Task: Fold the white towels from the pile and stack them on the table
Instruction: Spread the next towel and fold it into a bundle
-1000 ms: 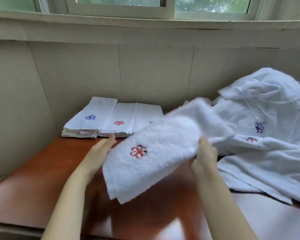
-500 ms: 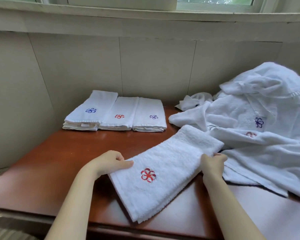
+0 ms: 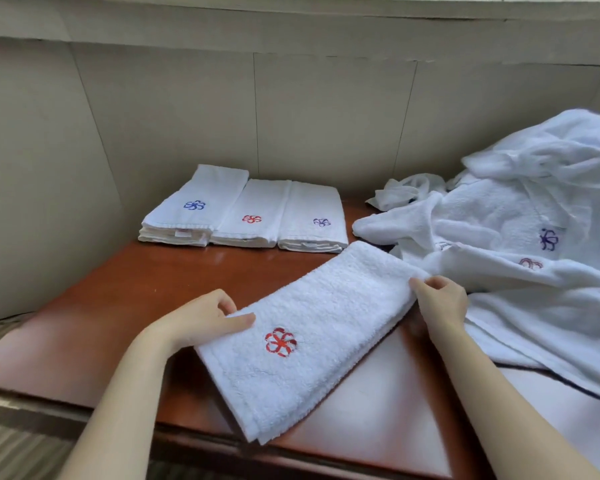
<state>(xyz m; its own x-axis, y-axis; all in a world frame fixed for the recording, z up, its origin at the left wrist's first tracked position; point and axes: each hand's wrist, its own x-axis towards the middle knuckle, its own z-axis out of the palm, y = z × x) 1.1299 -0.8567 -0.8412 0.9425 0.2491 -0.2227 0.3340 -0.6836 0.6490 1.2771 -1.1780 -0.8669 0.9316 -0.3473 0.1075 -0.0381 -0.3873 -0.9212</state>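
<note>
Three folded stacks point(image 3: 243, 216) sit side by side at the back left of the table point(image 3: 111, 306). Left hand point(image 3: 201, 318) pinches the left edge of the towel point(image 3: 326, 306), thumb on top, fingers curled. Towel lies folded flat, diagonal, mid-table, red flower point(image 3: 280, 342) up. Right hand point(image 3: 440, 301) pinches its far right edge, fingers curled together. Unfolded pile point(image 3: 516, 237) lies at right, touching the towel

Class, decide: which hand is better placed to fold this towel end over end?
Probably the right hand: it pinches the towel at its far end; the left hand holds a side edge.
</note>
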